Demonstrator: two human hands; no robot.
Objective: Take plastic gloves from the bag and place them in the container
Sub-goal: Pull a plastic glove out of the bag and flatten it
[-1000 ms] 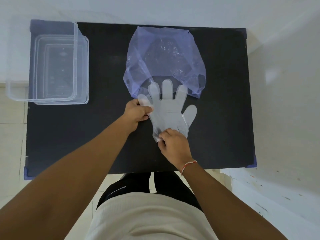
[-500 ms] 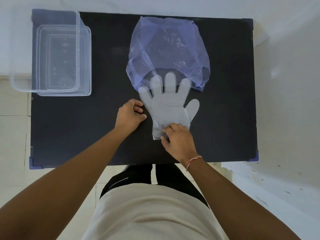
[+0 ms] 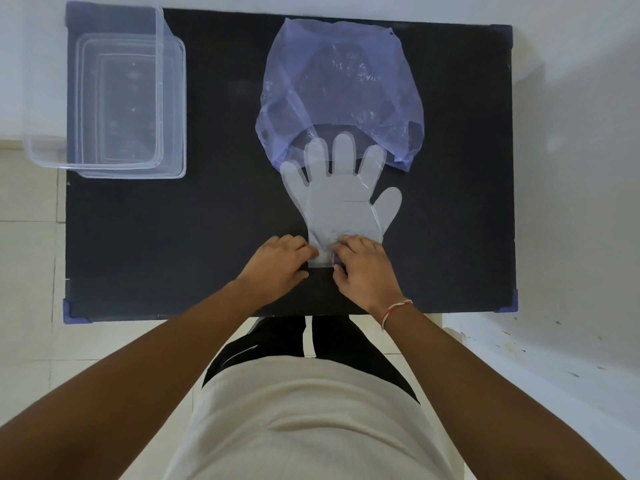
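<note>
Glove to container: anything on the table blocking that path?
Nothing visible does. The glove lies flat mid-table, both hands at its cuff, left hand and right hand. The clear container sits open at the far left corner; only bare black table lies between. The purple bag is behind the glove, off the path.

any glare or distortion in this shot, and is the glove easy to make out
Head view: wide-angle bending bows the table edges; soft even light, small glints on the bag and container; the clear glove reads pale grey and sharp against the black top.
</note>
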